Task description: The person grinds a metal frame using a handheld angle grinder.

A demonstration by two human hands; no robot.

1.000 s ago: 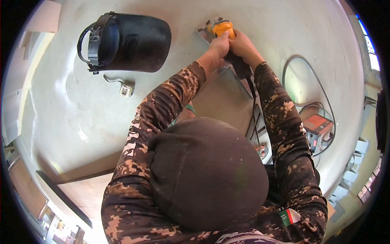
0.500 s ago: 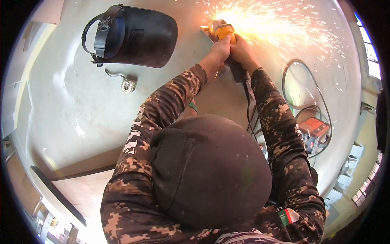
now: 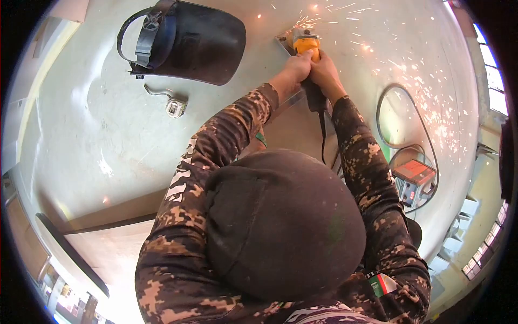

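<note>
On my feed I get: yellow grinder [image 3: 308, 48], blk handle [image 3: 315, 97] & cord [image 3: 324, 137]; brn/tan digi-camo sleeves [image 3: 226, 129], wht print [image 3: 178, 186] on L; dk brn cap [image 3: 288, 227]; blk welding mask [image 3: 210, 48]; red-orange-topped box [image 3: 415, 171]; pale grey floor [image 3: 75, 140]; orange-wht sparks [image 3: 442, 125].

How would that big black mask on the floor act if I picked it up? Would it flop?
The mask would probably stay stiff, since its broad, curved front shows no sagging. It may feel light for its size, because it looks hollow. Pushed, it would likely rock rather than roll, as the headband juts out.
</note>
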